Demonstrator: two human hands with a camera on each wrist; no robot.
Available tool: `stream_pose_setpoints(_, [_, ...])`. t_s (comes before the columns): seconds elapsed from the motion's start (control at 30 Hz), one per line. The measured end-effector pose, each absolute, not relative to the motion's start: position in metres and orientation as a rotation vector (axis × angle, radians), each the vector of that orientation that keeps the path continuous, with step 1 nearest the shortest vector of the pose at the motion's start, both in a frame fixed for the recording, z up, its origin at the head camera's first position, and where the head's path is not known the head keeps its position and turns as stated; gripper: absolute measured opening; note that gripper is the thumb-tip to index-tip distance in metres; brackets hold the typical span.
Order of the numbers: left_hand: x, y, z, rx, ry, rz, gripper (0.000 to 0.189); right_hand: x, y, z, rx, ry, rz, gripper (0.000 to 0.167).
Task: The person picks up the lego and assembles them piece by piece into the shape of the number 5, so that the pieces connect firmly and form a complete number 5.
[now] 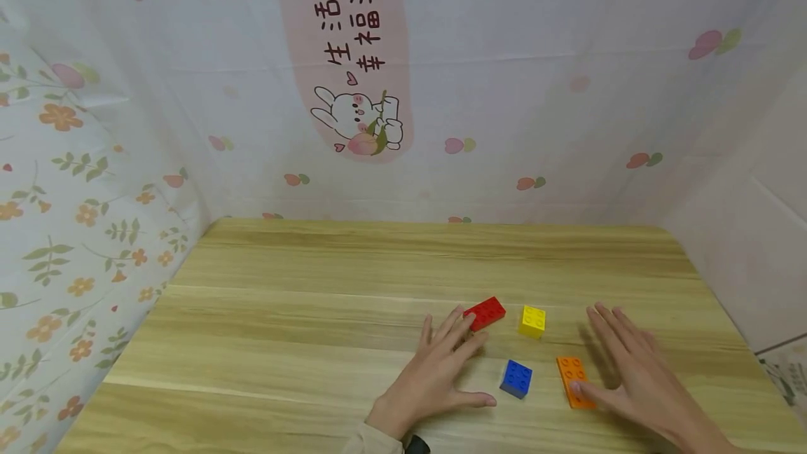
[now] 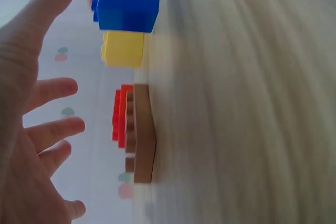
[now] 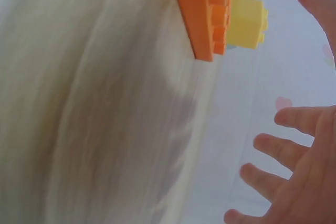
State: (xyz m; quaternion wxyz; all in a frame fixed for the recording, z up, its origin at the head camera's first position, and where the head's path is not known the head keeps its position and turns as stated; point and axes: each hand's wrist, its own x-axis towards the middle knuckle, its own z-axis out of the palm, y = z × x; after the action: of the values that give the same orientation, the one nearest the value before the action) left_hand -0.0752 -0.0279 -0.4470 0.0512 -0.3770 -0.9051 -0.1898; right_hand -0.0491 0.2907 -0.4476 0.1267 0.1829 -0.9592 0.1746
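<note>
My left hand (image 1: 438, 373) hovers with fingers spread, its fingertips near a red toy building brick (image 1: 485, 313). A brown brick (image 2: 144, 135) shows beside the red one in the left wrist view; in the head view the left hand hides it. Right of the left thumb sits a blue brick (image 1: 516, 379). My right hand (image 1: 637, 377) is held out with straight fingers, and its thumb overlaps an orange brick (image 1: 572, 377) in the head view. In the right wrist view that thumb appears apart from the orange brick. A yellow brick (image 1: 532, 321) stands between the hands, farther back. Neither hand holds anything.
The bricks rest on a wood-grain table (image 1: 252, 342). Behind it hangs a pale curtain (image 1: 536, 90) with fruit prints and a rabbit drawing. A floral cloth (image 1: 76, 230) borders the left side, and a plain pale cloth (image 1: 756, 230) the right.
</note>
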Motion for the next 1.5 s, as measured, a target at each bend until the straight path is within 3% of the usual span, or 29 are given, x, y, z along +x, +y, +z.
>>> stream_pose_setpoints(0.47, [-0.070, -0.005, -0.453, -1.243, -2.761, -0.690, 0.081, -0.068, 0.267, -0.447, 0.502, -2.839, 0.768, 0.087])
stream_pose_setpoints(1.0, [-0.072, 0.009, -0.454, -1.286, -2.718, -0.612, 0.046, -0.086, 0.253, -0.448, 0.570, -2.850, 0.752, 0.055])
stream_pose_setpoints(1.17, [-0.073, 0.014, -0.454, -1.294, -2.736, -0.624, 0.047, -0.089, 0.246, -0.448, 0.545, -2.848, 0.769, 0.056])
stream_pose_setpoints(1.33, [-0.072, 0.016, -0.453, -1.280, -2.767, -0.669, 0.049, -0.093, 0.241, -0.450, 0.528, -2.862, 0.775, 0.044])
stream_pose_setpoints(1.5, [-0.071, 0.014, -0.453, -1.247, -2.762, -0.644, 0.061, -0.095, 0.241, -0.449, 0.474, -2.894, 0.776, 0.041])
